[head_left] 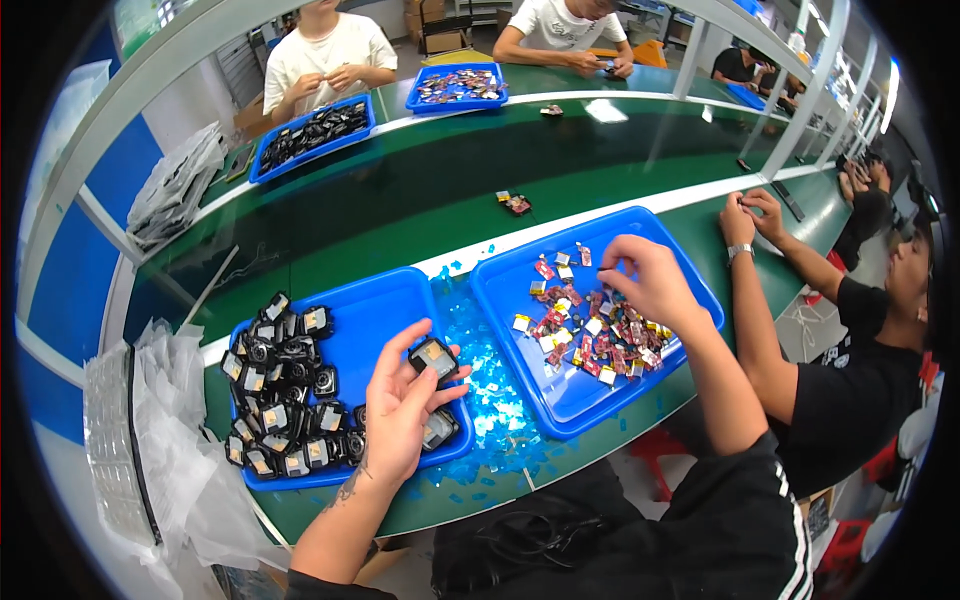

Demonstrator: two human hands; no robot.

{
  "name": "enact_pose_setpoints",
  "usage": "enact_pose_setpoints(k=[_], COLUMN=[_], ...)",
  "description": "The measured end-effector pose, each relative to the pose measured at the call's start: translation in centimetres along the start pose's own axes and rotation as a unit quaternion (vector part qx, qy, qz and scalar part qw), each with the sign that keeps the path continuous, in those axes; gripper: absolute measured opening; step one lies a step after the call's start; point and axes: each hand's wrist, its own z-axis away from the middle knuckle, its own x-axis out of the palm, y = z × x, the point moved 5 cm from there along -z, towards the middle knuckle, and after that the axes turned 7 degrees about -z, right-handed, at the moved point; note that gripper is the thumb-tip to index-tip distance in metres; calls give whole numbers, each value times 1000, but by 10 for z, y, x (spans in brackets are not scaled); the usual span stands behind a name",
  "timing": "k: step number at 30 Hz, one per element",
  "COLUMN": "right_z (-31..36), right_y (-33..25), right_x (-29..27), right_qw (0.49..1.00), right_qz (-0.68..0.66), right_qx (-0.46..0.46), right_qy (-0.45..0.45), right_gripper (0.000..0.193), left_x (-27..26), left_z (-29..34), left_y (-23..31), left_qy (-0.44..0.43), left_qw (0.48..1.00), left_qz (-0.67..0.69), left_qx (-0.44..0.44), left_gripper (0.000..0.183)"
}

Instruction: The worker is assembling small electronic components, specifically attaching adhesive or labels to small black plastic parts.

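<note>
My left hand (398, 410) grips a small black square casing (434, 358) with a grey inner face, held up over the right part of the left blue tray (385, 290). That tray carries a heap of similar black casings (285, 400), and another casing (438, 430) lies below my hand. My right hand (645, 280) hovers above the right blue tray (500, 340), thumb and fingers pinched together; whatever is between them is too small to name. Beneath it lies a loose pile of small red circuit boards with white and yellow parts (610, 335).
Blue film scraps (480, 370) litter the green bench between the trays. Plastic sheets and clear trays (150, 440) stand at the left. A green conveyor belt (400, 190) carries a small part (515, 203). Opposite, two people work by more blue trays (457, 88); another person (850, 370) sits close on my right.
</note>
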Motion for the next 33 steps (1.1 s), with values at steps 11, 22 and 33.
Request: enact_pose_setpoints(k=[11, 22, 33], right_z=[52, 51, 55], right_y=[-106, -115, -106], right_x=[73, 85, 88], right_qw=[861, 844, 806], right_qz=[-501, -527, -556], right_qx=[81, 89, 148], right_qy=[-35, -39, -138], right_gripper=[13, 9, 6], left_x=[24, 14, 18], left_z=[13, 17, 21], left_y=[8, 16, 15], left_qy=[-101, -48, -45], left_qw=[923, 913, 864], left_qz=[-315, -342, -418], left_qx=[195, 218, 277], left_gripper=[30, 31, 14])
